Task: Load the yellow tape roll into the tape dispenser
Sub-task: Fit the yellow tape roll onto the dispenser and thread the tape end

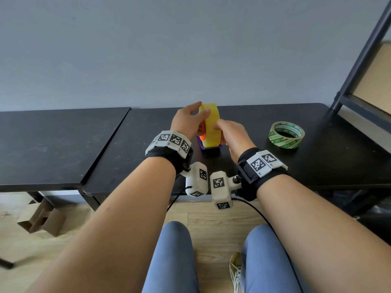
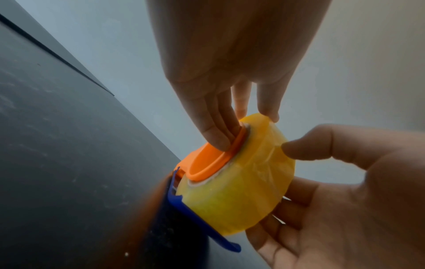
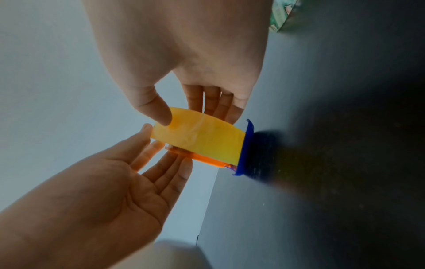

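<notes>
The yellow tape roll (image 1: 211, 127) (image 2: 241, 191) (image 3: 202, 138) stands on edge on the black table (image 1: 254, 172), seated on the dispenser's orange hub (image 2: 207, 162) above its blue base (image 1: 209, 148) (image 3: 247, 145). My left hand (image 1: 188, 121) is on the left side of the roll. Its straight fingers (image 2: 216, 134) press the orange hub and its thumb lies on the roll's top rim. My right hand (image 1: 232, 134) holds the roll from the right, with the thumb (image 3: 158, 112) on the outer band and the fingers against the far face.
A green-printed tape roll (image 1: 286, 134) (image 3: 282, 14) lies flat on the table to the right. A dark metal shelf frame (image 1: 359, 60) rises at the far right. A second black table (image 1: 53, 144) adjoins on the left across a narrow gap. Cardboard (image 1: 42, 216) lies on the floor.
</notes>
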`<state>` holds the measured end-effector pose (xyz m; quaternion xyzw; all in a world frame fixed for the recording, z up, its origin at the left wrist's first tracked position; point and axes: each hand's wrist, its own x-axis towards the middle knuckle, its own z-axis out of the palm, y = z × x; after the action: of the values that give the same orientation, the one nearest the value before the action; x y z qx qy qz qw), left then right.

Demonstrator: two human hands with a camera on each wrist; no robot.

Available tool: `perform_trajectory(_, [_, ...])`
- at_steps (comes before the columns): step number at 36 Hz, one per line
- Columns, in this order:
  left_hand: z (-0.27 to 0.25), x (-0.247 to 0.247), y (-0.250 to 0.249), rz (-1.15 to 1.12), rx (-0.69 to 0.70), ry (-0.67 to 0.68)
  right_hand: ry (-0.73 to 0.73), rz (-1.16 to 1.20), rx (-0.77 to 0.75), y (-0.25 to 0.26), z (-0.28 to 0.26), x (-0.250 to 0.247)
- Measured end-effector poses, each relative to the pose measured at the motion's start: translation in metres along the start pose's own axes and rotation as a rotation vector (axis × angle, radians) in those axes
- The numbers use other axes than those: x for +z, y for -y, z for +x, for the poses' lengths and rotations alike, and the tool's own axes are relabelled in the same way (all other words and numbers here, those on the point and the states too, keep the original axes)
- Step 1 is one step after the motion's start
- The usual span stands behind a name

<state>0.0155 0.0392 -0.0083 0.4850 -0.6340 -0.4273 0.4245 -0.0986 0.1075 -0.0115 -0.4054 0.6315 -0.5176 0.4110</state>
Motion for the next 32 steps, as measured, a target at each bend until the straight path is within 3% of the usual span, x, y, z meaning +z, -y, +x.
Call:
perform_trajectory(10, [0.002,0.002,0.001,-0.002,-0.009,-0.01,0.044,-0.038,-0.051,-0.005,-0.003,-0.003])
perform_trajectory(21, [0.004,0.002,0.001,0.06,-0.002,-0.027,0.069,0.082,-0.047,-0.007,-0.001,-0.008])
perform_trajectory(32, [-0.009,-0.004,-0.003,-0.108,-0.048,0.04,0.072,0.127,-0.036,-0.005,0.002,-0.008])
